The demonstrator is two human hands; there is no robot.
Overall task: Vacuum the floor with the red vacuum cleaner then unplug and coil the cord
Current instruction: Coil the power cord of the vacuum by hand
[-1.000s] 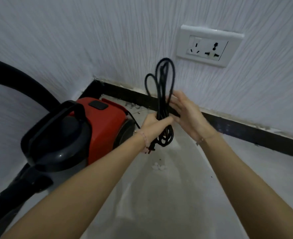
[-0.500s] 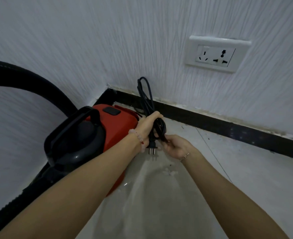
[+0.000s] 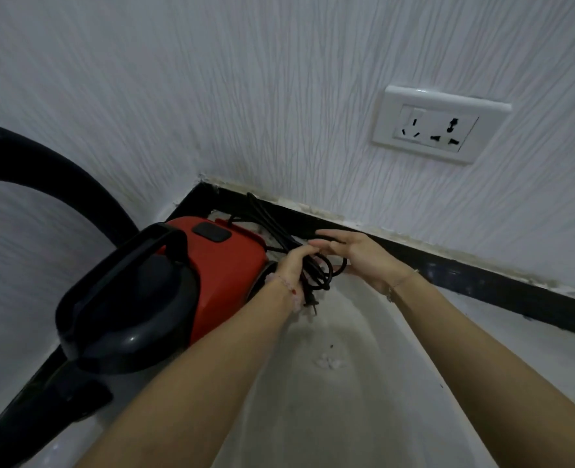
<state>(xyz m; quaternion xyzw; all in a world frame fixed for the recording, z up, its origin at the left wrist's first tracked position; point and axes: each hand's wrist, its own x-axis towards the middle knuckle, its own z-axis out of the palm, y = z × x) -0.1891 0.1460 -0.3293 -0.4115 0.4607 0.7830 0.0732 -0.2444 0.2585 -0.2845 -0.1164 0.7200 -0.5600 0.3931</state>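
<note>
Right, vacuum cleaner: a red canister vacuum cleaner (image 3: pixel 225 275) with a glossy black front and a black arched carry handle (image 3: pixel 127 265) sits on the floor in the corner of the room, close against the left-hand wall.
Hose: a thick black hose (image 3: pixel 76 184) arcs up and over from the front of the machine, out past the left edge of view.
Cord: the black power cord (image 3: pixel 316 275) is gathered into several loose loops just right of the red body, with its upper loops lying against the skirting; its black two-pin plug (image 3: pixel 311 300) hangs free below the bundle.
Left hand: the left hand (image 3: pixel 294 263) has its fingers curled tight round the middle of the bundle; a pale beaded bracelet (image 3: pixel 286 288) is on the wrist.
Right hand: the right hand (image 3: pixel 360 256) has its fingers stretched nearly straight and close together, with a strand of cord crossing over them and a loop at the thumb.
Socket: a white wall socket (image 3: pixel 438 128) higher up on the right has nothing plugged in.
Floor: pale grey smooth floor (image 3: pixel 364 417) with a few white crumbs (image 3: pixel 328 363) under the arms.
Room: white textured wall (image 3: pixel 245 96) and black skirting board (image 3: pixel 482 282) along its foot.
</note>
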